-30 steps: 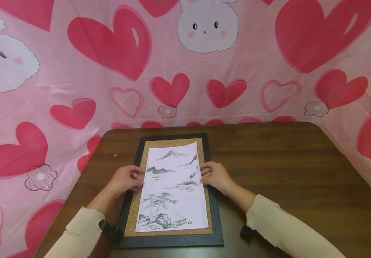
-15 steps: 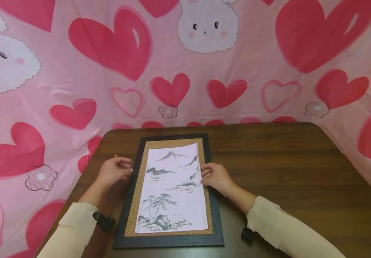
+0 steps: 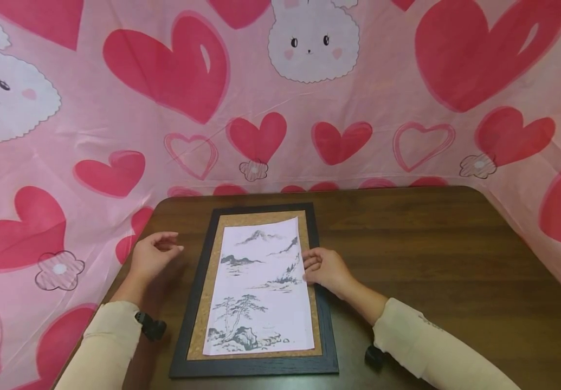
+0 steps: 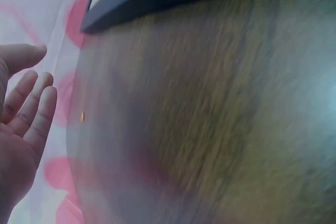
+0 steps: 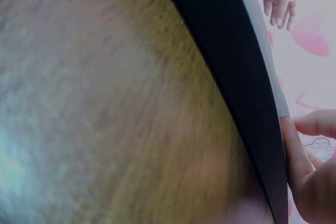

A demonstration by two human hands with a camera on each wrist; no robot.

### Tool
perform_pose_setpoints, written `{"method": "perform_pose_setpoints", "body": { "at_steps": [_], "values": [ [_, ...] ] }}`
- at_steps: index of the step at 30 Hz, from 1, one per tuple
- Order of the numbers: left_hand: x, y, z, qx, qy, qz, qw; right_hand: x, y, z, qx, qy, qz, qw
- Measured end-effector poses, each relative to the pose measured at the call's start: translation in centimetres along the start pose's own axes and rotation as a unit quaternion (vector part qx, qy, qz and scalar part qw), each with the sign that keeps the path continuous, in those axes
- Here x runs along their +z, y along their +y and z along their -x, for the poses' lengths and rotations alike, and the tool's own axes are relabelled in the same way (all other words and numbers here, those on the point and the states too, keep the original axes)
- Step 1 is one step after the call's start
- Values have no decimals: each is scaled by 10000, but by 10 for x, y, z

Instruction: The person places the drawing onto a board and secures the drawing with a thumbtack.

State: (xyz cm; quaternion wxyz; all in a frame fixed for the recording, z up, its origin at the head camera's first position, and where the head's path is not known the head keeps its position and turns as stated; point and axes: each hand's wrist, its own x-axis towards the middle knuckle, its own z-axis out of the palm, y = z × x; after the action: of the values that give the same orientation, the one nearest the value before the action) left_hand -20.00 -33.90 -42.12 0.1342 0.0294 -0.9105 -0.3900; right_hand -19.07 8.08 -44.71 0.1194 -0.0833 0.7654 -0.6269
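A white sheet of paper printed with an ink landscape (image 3: 260, 303) lies over the cork board (image 3: 317, 336), which has a black frame (image 3: 260, 367). Its upper right corner curls up a little. At the sheet's right edge my right hand (image 3: 326, 271) pinches the paper between thumb and fingertips, across the frame's right side; the right wrist view has these fingers (image 5: 296, 156) at the edge. My left hand (image 3: 154, 255) is off to the left of the frame, fingers loosely bent and holding nothing. The left wrist view also has this hand (image 4: 23, 124) with its palm turned up.
The dark wooden table (image 3: 407, 244) spreads to the right of the frame. A tiny orange bit (image 4: 82, 116) lies near the table's left edge. Behind stands a pink heart-patterned cloth (image 3: 382, 86).
My left hand has let go of the paper's left edge and moved left, away from the frame. The right hand has stayed at the right edge.
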Motion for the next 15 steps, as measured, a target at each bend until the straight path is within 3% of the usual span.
{"method": "perform_pose_setpoints", "body": {
  "at_steps": [9,15],
  "values": [
    [-5,-20,-13,-349,-172,-156,9991,0,0,1,14,43,65,10000],
    [-1,-36,-23,-638,-88,-223,9977,-1,-1,1,-29,-10,57,10000]
  ]
}}
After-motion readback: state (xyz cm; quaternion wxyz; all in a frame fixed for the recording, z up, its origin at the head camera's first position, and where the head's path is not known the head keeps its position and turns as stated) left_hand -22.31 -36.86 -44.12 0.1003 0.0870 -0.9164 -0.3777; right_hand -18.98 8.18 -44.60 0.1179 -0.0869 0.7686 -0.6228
